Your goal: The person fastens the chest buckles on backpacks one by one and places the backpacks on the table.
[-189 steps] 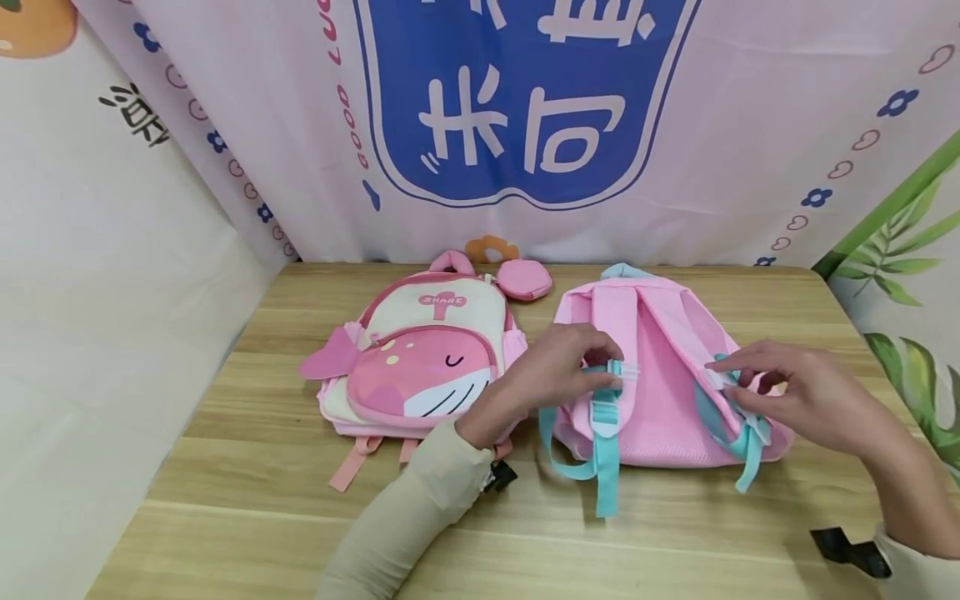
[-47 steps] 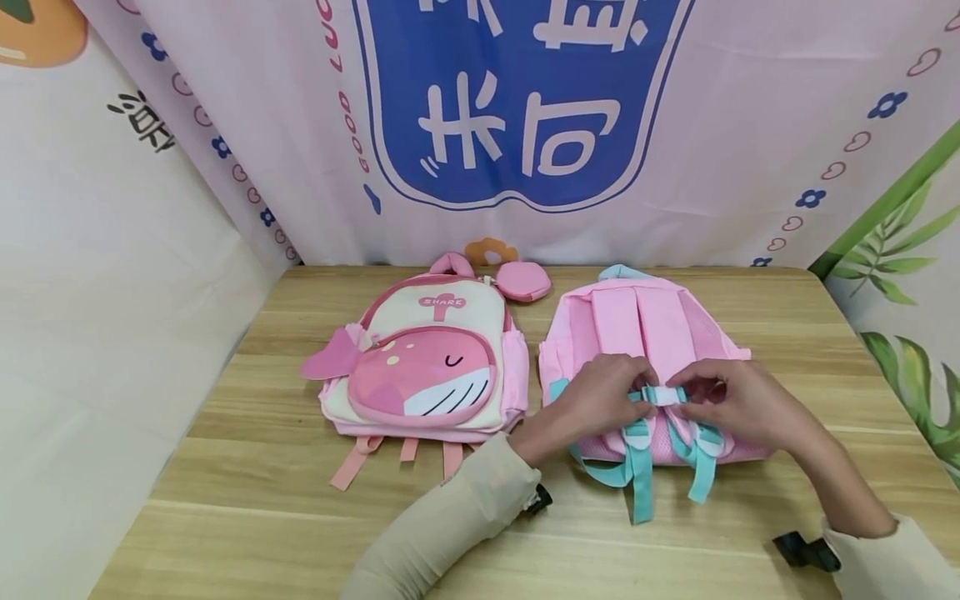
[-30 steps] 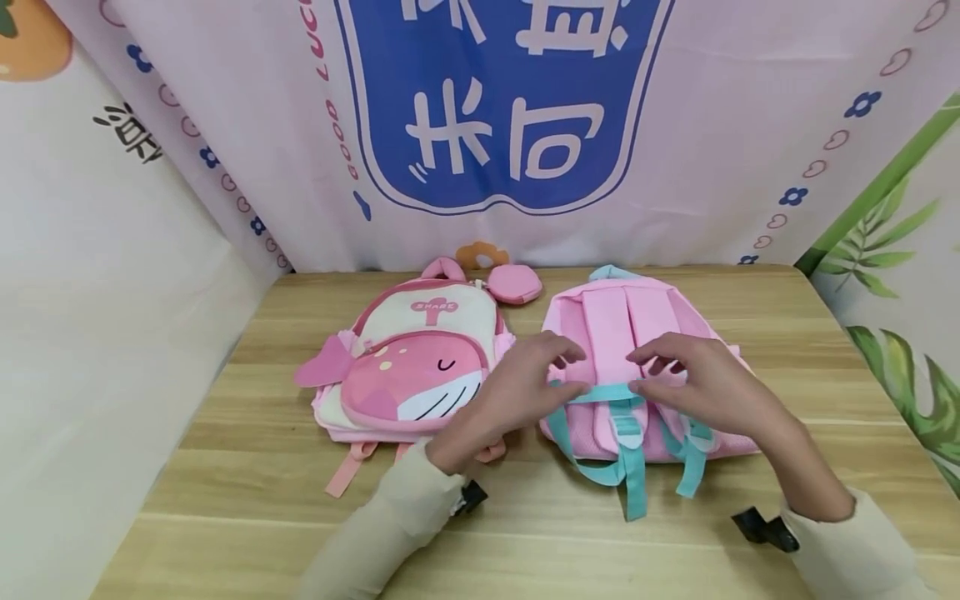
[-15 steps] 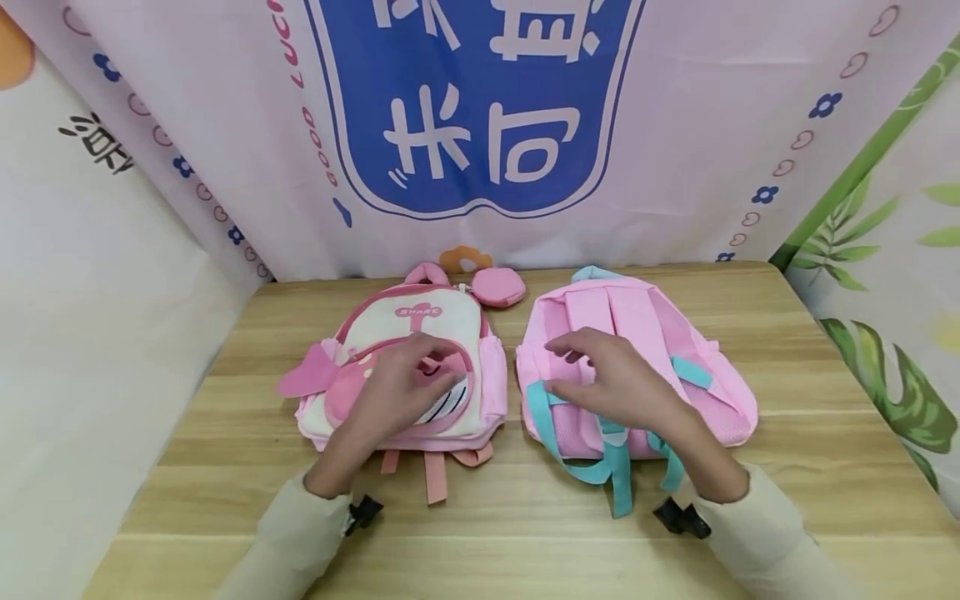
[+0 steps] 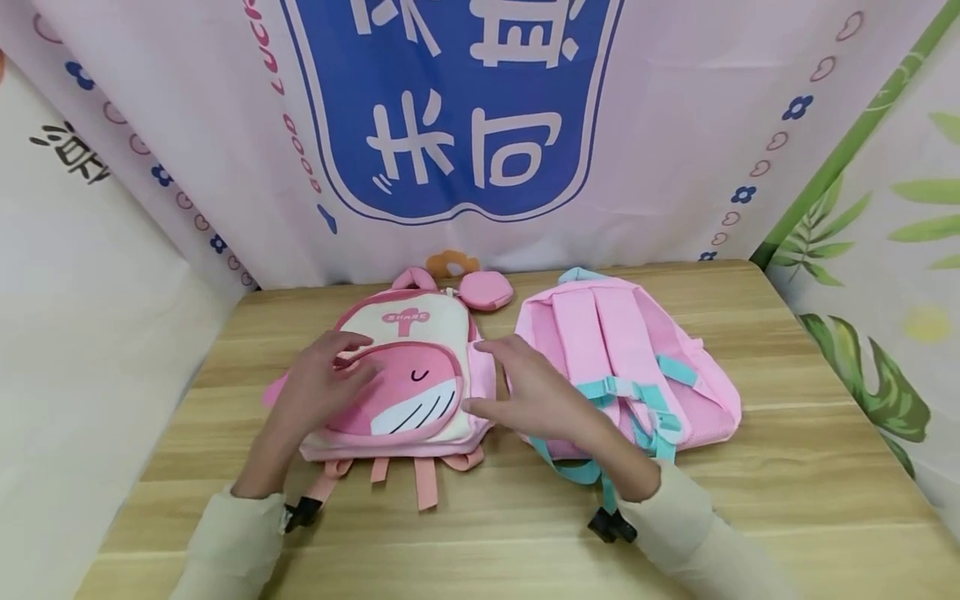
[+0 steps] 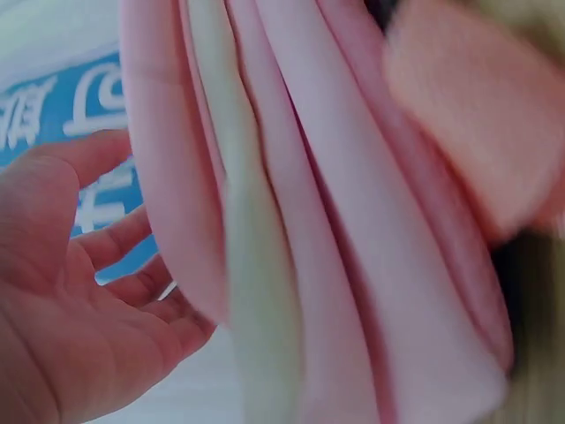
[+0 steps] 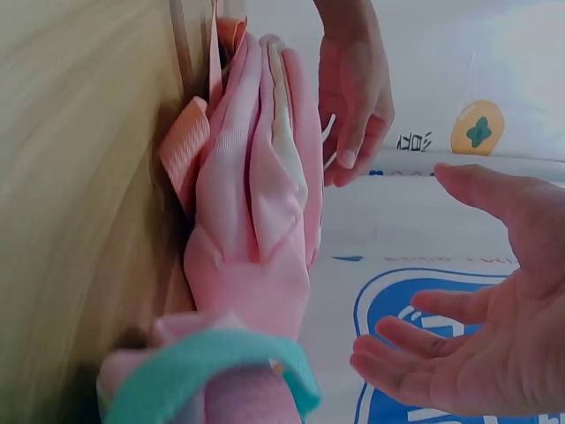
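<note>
Both my hands are over the table (image 5: 795,433), thumbs well apart from fingers and nothing between them. My left hand (image 5: 322,387) hangs above the left part of the whale bag (image 5: 420,387), hiding some of the pink front; whether a fingertip brushes the cloth I can't tell. My right hand (image 5: 525,387) hangs near that bag's right side, just where the two bags nearly meet, palm towards it.

The whale bag lies on its back, which is why the whale faces up and the coral strap ends (image 5: 426,483) poke out at my side. A round pouch (image 5: 486,290) lies by its top corner (clipped there, I'd guess, since a small fitting shows beside it).

To my right, the plain pink bag (image 5: 663,333) lies face down, so its shoulder straps (image 5: 581,333) are uppermost. A white clip (image 5: 618,387) on the teal band seems to hold them close together.
</note>
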Tool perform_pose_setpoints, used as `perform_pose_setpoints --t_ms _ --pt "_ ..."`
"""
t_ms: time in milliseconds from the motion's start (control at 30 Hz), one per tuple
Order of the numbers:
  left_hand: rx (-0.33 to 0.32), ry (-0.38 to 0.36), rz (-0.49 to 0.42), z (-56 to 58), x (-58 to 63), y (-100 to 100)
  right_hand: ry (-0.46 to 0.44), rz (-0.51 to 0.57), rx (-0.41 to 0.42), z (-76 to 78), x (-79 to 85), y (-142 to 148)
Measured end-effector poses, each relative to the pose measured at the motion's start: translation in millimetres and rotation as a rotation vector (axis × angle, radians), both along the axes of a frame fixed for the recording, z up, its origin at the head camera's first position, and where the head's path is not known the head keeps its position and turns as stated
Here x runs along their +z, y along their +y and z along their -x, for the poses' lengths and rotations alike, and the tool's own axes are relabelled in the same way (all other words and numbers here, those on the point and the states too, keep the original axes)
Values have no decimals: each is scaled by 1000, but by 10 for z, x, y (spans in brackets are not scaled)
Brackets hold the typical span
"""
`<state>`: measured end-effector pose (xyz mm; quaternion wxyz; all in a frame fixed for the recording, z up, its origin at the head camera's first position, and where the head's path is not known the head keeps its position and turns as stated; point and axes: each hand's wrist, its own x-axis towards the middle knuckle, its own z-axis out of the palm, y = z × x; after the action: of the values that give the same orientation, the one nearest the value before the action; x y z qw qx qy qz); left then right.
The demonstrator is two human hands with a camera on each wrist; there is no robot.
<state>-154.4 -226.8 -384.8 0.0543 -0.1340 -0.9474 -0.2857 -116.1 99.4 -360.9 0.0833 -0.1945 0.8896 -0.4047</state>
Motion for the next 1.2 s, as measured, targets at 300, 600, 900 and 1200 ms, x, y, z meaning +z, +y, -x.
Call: perform_pose_setpoints --t_ms 300,600,900,1200 --pt "88 -59 49 135 -35 -411 -123 61 -57 9 -125 -313" --pt "199 -210 12 228 -67 -510 -169 64 -72 19 -268 -325" --pt "174 -270 -10 144 -123 -686 -199 89 -88 16 -359 -313" --pt "86 -351 -108 39 -266 -890 -214 128 -155 -22 -442 -406"
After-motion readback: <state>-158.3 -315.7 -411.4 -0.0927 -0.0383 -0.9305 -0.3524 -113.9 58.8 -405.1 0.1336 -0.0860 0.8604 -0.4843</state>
